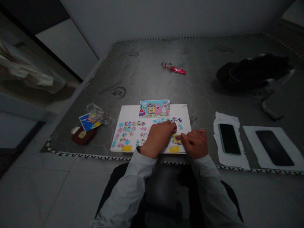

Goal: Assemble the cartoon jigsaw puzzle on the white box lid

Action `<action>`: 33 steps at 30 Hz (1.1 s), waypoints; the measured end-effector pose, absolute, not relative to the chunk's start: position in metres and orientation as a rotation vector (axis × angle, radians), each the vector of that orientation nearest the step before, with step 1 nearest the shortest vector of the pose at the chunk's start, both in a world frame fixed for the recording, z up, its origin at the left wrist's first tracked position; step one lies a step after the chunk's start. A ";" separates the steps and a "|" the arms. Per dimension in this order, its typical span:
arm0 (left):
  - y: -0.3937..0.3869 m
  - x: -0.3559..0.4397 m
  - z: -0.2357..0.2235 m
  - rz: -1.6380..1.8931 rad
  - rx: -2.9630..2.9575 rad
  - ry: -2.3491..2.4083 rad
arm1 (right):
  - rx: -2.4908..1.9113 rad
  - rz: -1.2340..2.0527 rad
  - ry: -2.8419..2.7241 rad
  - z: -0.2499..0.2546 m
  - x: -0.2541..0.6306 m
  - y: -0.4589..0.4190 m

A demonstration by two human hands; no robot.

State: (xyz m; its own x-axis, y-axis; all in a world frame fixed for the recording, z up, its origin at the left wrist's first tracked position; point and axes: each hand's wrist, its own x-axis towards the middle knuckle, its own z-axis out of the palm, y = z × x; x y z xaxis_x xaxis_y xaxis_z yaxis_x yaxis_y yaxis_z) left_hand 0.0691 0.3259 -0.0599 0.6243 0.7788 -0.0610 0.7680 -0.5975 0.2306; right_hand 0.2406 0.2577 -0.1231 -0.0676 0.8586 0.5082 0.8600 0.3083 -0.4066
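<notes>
On a white board (131,110) lie many small jigsaw pieces (125,130), mostly loose on the left half. My left hand (159,137) reaches over the middle of the board, its fingers curled and pressed together near the right-hand pieces; whatever they pinch is hidden. My right hand (196,144) is at the board's right edge, fingers bent, with a fingertip against a yellow jigsaw section (177,139). Just beyond my left hand are light-blue pieces (161,120). A cartoon picture card (154,109) rests at the board's far edge.
Left of the board are a brown case (83,136), a blue-yellow card (86,123) and a clear plastic item (97,112). A red-ended packet (174,68) lies farther back. Rightward are a phone (229,139) on white paper, a dark slab (274,147) and a black bag (254,72).
</notes>
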 end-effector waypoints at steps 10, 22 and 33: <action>0.325 0.070 -0.059 0.052 2.625 1.242 | -1.516 -0.109 -1.973 -0.124 0.240 0.260; 0.328 0.065 -0.062 0.093 2.571 1.403 | -1.509 -0.005 -1.959 -0.122 0.241 0.259; 0.329 0.059 -0.053 0.101 2.518 1.258 | -1.476 0.185 -1.869 -0.125 0.246 0.256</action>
